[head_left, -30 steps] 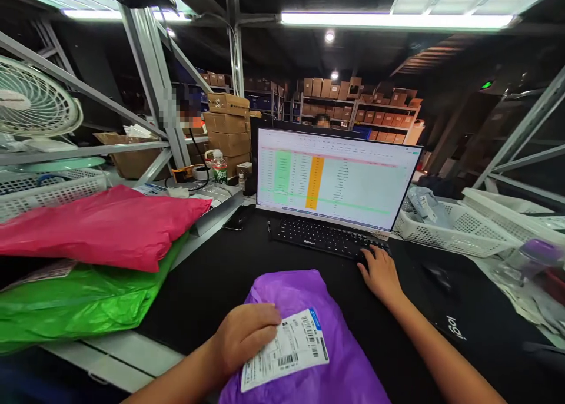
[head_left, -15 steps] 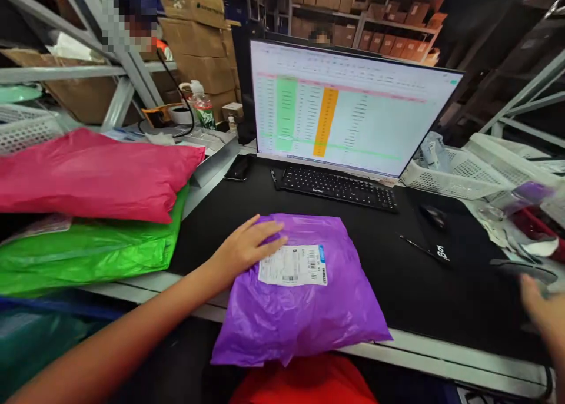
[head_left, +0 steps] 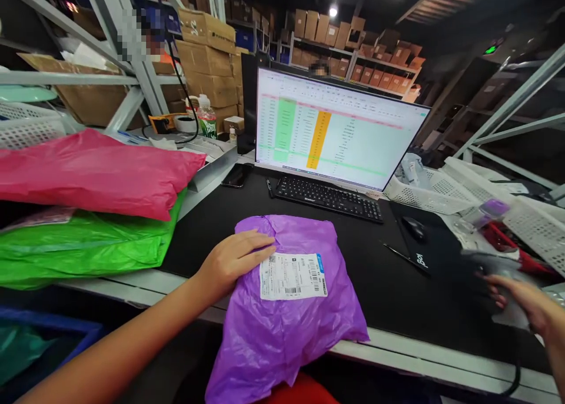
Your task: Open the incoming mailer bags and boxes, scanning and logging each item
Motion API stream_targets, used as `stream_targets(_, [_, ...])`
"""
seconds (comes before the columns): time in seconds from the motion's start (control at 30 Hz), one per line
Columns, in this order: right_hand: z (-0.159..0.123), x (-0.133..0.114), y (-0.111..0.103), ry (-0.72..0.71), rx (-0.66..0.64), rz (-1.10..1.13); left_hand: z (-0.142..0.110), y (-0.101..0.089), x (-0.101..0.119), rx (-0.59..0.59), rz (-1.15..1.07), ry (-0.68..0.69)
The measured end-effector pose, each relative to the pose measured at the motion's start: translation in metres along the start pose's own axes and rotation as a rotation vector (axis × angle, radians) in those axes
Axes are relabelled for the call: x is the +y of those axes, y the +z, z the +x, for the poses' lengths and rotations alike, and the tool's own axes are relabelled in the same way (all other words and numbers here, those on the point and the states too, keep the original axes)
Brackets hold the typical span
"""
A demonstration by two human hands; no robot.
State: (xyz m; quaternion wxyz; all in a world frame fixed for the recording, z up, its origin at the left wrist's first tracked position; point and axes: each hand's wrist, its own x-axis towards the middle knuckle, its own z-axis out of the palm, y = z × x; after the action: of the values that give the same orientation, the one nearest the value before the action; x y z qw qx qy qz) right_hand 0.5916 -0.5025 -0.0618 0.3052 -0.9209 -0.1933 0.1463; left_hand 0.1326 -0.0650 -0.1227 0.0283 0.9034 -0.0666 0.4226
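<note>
A purple plastic mailing bag (head_left: pixel 300 333) lies across the front edge of the desk, its lower end hanging over. On its upper face is a white shipping label (head_left: pixel 291 277) with barcodes. My left hand (head_left: pixel 236 257) rests flat on the bag's upper left, fingers stretched out beside the label. At the far right, my right hand (head_left: pixel 523 298) is wrapped round a handheld barcode scanner (head_left: pixel 507 274), black and grey, smeared by motion. Its black cable (head_left: pixel 517 363) hangs down over the desk edge.
A pink bag (head_left: pixel 92 168) lies on a green bag (head_left: pixel 88 245) at the left. A monitor (head_left: pixel 335 127) stands behind a keyboard (head_left: pixel 329 199). A mouse (head_left: pixel 414 228) and a thin dark pen-like tool (head_left: pixel 406 258) lie right of the bag. White baskets (head_left: pixel 432 189) line the right side.
My right hand has closed round the scanner and lifted it from the desk. The purple bag has slid slightly toward me, with my left hand still on it. The view has tilted up.
</note>
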Motion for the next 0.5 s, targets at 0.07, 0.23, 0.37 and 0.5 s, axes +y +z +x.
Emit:
stream_targets(0.07, [-0.027, -0.034, 0.009, 0.04, -0.133, 0.321, 0.007, -0.005, 0.007, -0.035, 0.016, 0.028])
stream_targets(0.23, [-0.104, -0.119, 0.047, 0.031, -0.491, 0.277, 0.02, -0.01, 0.018, -0.026, 0.009, 0.053])
stream_targets(0.37, [-0.129, -0.157, 0.061, -0.094, -0.72, 0.089, 0.024, -0.014, 0.025, -0.031, 0.039, 0.093])
stream_targets(0.5, [-0.131, -0.158, 0.06, -0.119, -0.747, 0.046, 0.022, -0.017, 0.028, -0.028, 0.064, 0.106])
